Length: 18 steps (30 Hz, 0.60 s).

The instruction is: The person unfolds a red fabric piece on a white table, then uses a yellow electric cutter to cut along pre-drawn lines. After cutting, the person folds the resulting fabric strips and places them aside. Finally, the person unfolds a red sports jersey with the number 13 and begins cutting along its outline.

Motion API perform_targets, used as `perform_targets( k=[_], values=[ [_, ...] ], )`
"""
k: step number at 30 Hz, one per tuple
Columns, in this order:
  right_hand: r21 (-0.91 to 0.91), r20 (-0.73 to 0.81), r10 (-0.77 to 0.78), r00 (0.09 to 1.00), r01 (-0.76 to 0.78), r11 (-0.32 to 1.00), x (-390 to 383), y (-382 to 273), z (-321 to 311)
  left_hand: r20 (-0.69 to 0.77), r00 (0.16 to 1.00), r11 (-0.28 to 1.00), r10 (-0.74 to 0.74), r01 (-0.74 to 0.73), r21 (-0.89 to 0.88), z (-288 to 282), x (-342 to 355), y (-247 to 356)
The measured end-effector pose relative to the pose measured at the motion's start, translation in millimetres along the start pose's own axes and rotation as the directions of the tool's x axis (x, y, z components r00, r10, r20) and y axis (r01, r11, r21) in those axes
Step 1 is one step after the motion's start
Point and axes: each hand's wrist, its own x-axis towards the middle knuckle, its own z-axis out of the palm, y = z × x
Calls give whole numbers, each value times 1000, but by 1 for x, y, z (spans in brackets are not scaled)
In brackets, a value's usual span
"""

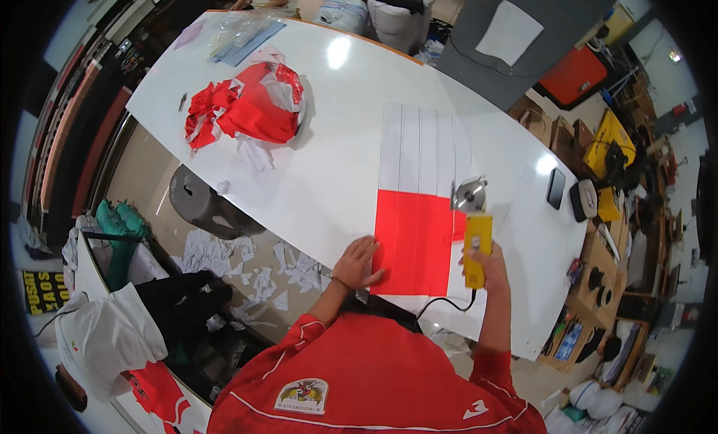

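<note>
1. The left hand (357,260) lies flat, fingers spread, on the near left edge of the fabric (416,209) — it presses down and grips nothing.
2. The right hand (488,268) is closed around the yellow handle of the cutter (476,228), whose round silver blade sits at the fabric's right edge, about where red meets white.
3. The fabric is a flat stack, red in the near half and white in the far half, with lengthwise lines running along the white part; it lies on the white table (336,157) in front of the person.
4. A black cord (447,304) runs from the cutter's rear over the table's near edge.
5. Farther left on the table sits a heap of scraps (247,108) — red and white, crumpled.
6. White offcuts (247,266) litter the floor below the table's left edge, beside a grey stool (200,202).
7. A phone (556,188) lies near the table's right end.
</note>
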Motion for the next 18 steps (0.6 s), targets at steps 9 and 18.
perform_targets(
  k=[9, 18],
  values=[
    [-401, -257, 37, 966, -141, 905, -165, 140, 56, 122, 989, 995, 88, -81, -57, 1, -6, -10],
    [-545, -442, -36, 896, -237, 804, -233, 193, 112, 234, 959, 986, 160, -166, 6, -1, -7, -14]
  ],
)
